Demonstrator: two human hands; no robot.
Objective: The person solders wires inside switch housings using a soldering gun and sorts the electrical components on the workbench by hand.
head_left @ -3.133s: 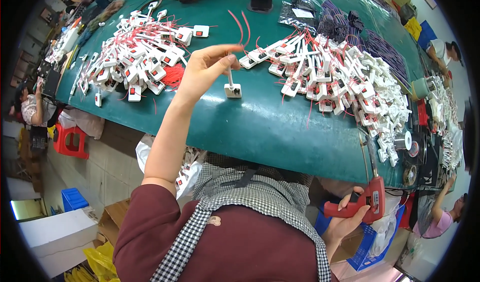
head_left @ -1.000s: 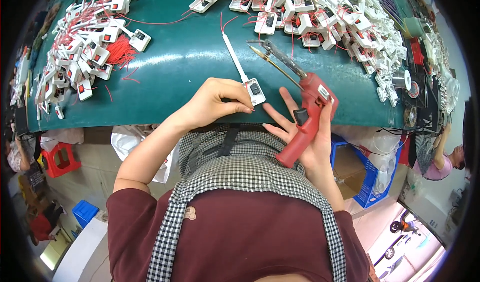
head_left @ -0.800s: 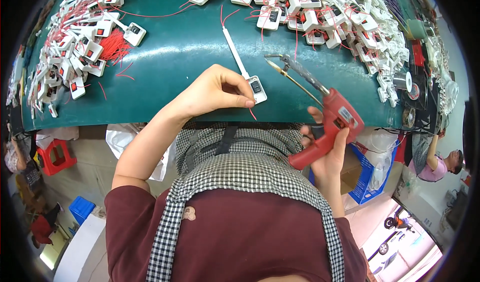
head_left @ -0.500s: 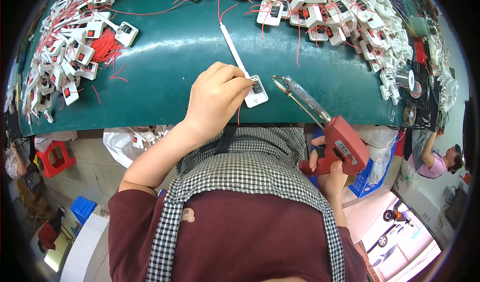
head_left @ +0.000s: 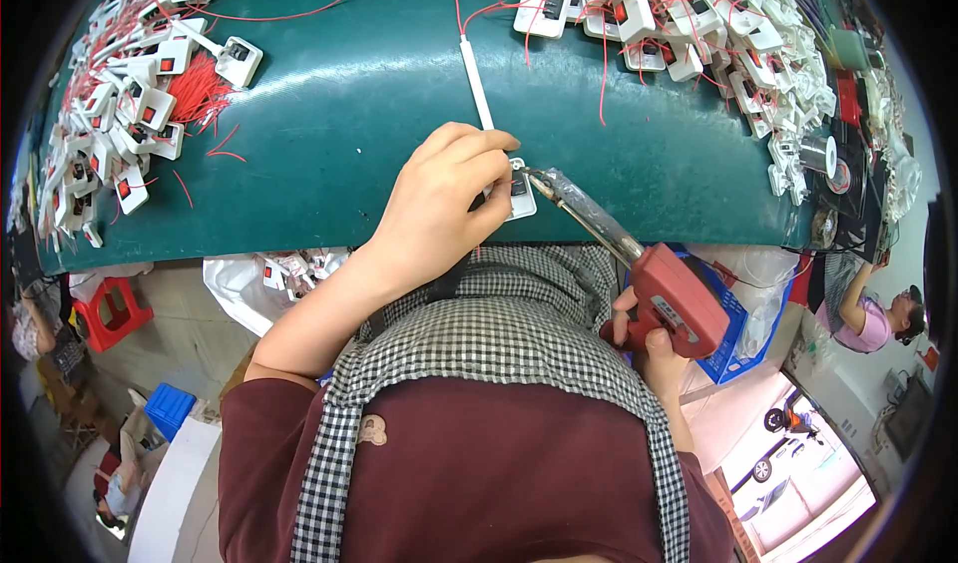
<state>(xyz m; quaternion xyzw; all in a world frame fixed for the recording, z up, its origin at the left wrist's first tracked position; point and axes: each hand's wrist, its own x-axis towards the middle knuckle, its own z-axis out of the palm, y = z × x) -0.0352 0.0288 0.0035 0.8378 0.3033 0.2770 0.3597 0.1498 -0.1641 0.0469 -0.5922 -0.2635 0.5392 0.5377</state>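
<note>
at the left edge of the frame, a heap of white switch pieces (head_left: 120, 114) with red wires is spreading over the green table (head_left: 329, 154), and below it a red stool (head_left: 113, 315) is standing beyond the table's edge, with a blue bin (head_left: 170, 410) sitting lower down. a bundle of red wires (head_left: 200, 91) is lying against the heap's right side, and a white plastic bag (head_left: 239, 291) is hanging below the table edge. at the centre, the left hand (head_left: 447, 186) is curling its fingers over one white switch piece (head_left: 522, 204), partly covering it; whether they are pinching anything i cannot tell. that piece is lying near the table's front edge, its white stem (head_left: 476, 84) pointing toward the top. the tip of a red soldering gun (head_left: 681, 303) is reaching to the piece's black switch, though contact is hard to make out. right of centre, the right hand (head_left: 649, 348) is gripping the gun's handle. a second heap (head_left: 699, 49) is filling the upper right, a wire spool (head_left: 820, 156) is standing beside it, and a person in pink (head_left: 866, 325) is appearing at the far right.
</note>
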